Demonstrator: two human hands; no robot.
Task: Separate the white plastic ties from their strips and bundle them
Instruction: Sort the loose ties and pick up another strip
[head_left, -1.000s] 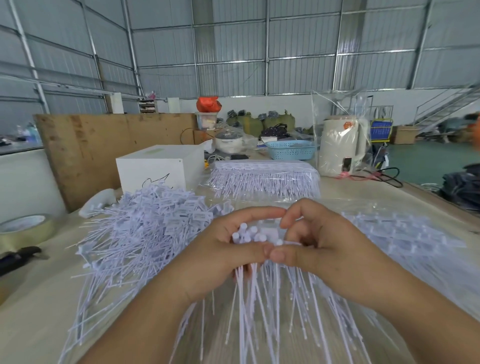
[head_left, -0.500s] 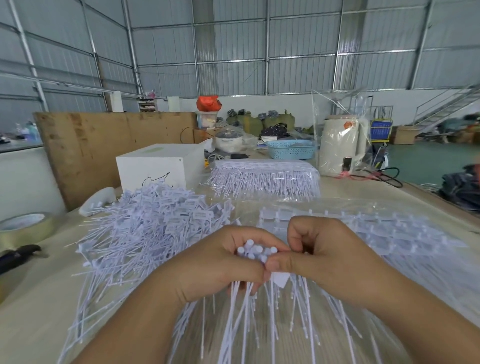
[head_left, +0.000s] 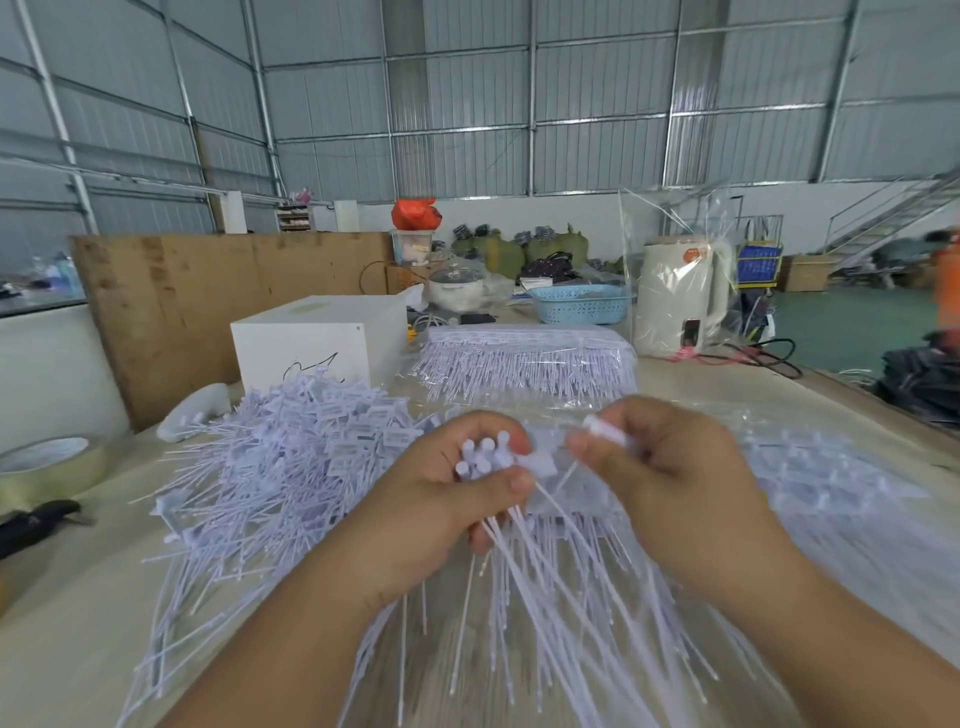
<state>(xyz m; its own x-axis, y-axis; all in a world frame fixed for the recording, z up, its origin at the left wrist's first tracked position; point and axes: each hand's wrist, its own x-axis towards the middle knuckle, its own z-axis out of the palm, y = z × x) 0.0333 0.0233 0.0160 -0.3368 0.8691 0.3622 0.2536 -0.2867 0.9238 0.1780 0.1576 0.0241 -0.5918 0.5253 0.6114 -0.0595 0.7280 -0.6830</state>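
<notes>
While the left hand (head_left: 441, 499) grips a bunch of thin white plastic ties (head_left: 498, 509) by their round heads, their tails fanning down toward the person, the right hand (head_left: 670, 467) pinches a single white tie (head_left: 602, 428) just beside it. Below both hands, strips of joined ties (head_left: 810, 467) lie on the pale tabletop (head_left: 62, 649). A heap of loose white ties (head_left: 280, 462) lies to the left.

The worktable (head_left: 78, 639) is carrying a big loose pile of white ties (head_left: 270, 467) on the left. A bagged stack of tie strips (head_left: 524, 358), a white box (head_left: 317, 338) and a tape roll (head_left: 52, 467) are sitting on it too.
</notes>
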